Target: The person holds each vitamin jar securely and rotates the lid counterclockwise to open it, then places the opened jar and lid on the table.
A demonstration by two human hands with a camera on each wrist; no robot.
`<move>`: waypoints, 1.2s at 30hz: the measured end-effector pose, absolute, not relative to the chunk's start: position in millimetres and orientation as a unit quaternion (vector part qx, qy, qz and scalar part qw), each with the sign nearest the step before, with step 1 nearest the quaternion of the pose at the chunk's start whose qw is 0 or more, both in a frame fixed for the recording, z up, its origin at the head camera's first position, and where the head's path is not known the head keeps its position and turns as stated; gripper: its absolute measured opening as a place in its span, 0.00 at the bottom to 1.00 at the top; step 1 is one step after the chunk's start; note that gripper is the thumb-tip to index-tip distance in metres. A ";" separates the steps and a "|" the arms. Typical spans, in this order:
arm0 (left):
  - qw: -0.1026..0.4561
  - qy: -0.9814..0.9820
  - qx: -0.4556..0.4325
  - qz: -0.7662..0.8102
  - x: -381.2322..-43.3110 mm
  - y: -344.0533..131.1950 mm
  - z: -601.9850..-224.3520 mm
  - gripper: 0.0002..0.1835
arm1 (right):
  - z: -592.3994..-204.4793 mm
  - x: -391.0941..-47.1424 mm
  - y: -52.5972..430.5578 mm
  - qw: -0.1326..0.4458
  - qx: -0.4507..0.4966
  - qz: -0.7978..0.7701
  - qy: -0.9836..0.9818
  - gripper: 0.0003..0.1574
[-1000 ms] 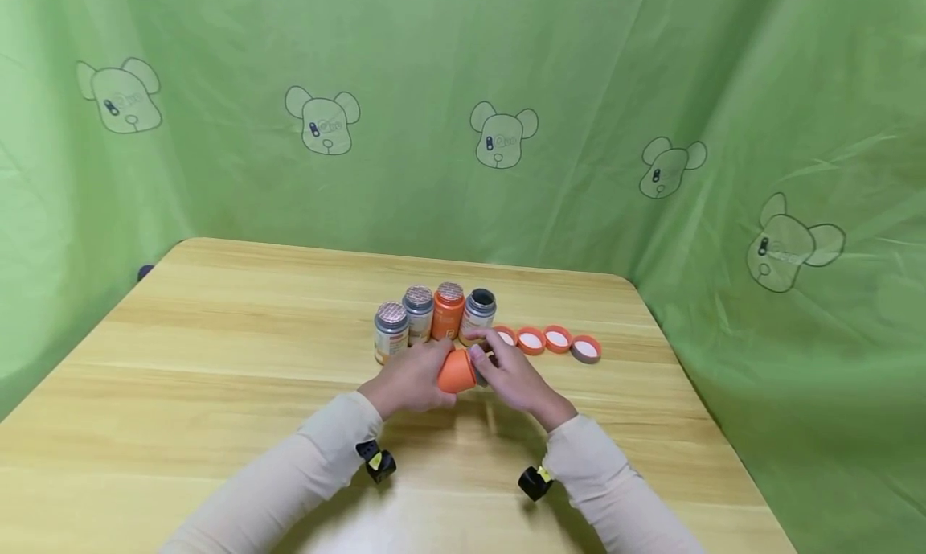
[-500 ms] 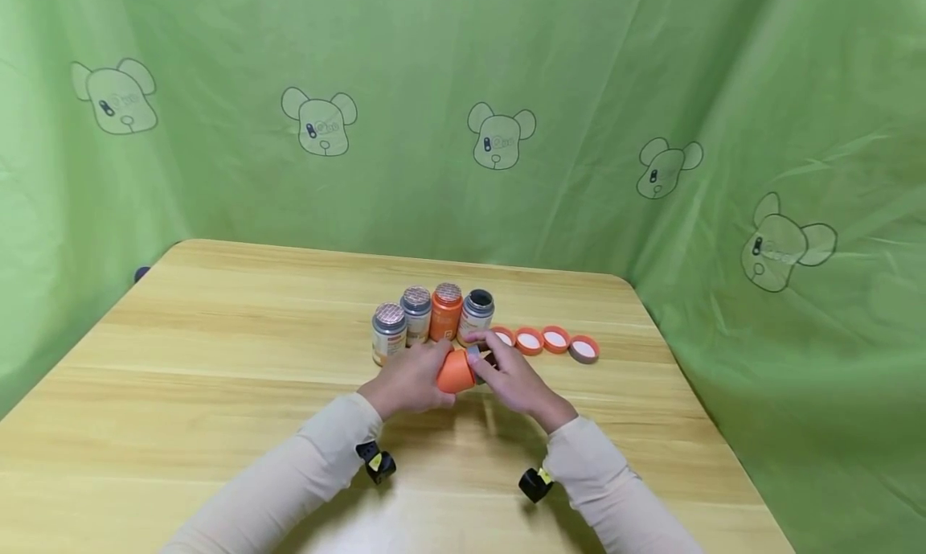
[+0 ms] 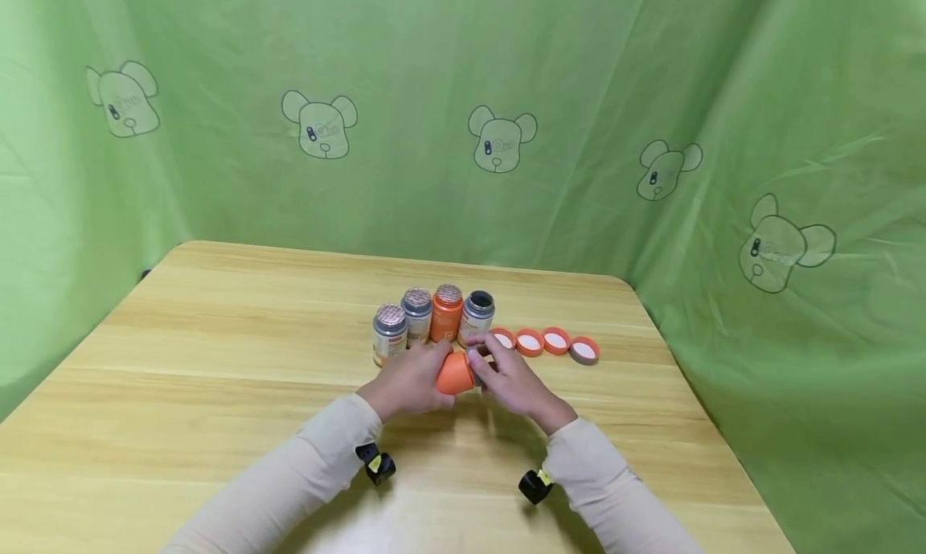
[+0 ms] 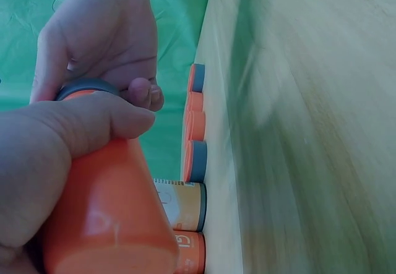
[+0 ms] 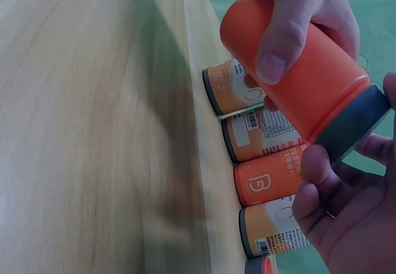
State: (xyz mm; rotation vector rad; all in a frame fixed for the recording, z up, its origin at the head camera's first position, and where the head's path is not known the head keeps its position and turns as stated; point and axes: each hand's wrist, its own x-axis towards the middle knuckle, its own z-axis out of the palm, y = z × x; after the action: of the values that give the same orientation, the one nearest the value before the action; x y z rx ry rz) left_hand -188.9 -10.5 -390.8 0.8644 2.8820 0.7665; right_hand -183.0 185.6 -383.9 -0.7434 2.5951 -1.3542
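My left hand [image 3: 412, 377] grips an orange supplement bottle [image 3: 456, 374] round its body, thumb along the side. The bottle is tilted on its side above the table, its base towards me. At the other end is its dark grey cap [image 5: 352, 122], which my right hand [image 3: 515, 381] holds by the edge between thumb and fingers. In the left wrist view the cap [image 4: 88, 87] is partly hidden by the left thumb. Just beyond the hands stand a grey-necked bottle [image 3: 391, 341], another one [image 3: 418, 317], an orange bottle [image 3: 446, 317] and an uncovered bottle [image 3: 476, 317] with a dark mouth.
Three of the standing bottles have silver foil over their mouths. To their right, several caps lie in a row with white linings up, among them an orange cap [image 3: 530, 342] and a grey-sided cap [image 3: 584, 350]. A green curtain [image 3: 405, 192] hangs behind the wooden table [image 3: 217, 361].
The right thumb and fingers have shifted slightly round the cap, which showed more at half a second ago. The left hand and the bottle stay in nearly the same place.
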 end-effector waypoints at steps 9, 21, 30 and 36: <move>0.018 0.931 0.274 0.240 -189.4 -11.4 -391.9 0.30 | -395.9 -190.7 188.6 0.055 -0.249 -0.439 0.862 0.22; 0.020 0.932 0.274 0.238 -191.1 -11.0 -394.4 0.30 | -397.6 -191.4 191.8 0.047 -0.272 -0.429 0.860 0.24; 0.029 0.934 0.268 0.235 -190.8 -10.7 -394.7 0.31 | -398.0 -192.1 189.5 0.064 -0.251 -0.442 0.859 0.22; 0.024 0.933 0.271 0.234 -190.1 -11.4 -394.1 0.31 | -395.6 -190.7 188.6 0.058 -0.253 -0.433 0.863 0.23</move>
State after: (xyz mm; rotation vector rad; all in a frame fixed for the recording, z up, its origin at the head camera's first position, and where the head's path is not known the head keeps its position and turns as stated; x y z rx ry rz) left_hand -190.1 -11.4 -394.1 0.8378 2.8890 0.7245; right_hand -190.7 188.6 -395.6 -0.7668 2.6159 -1.3138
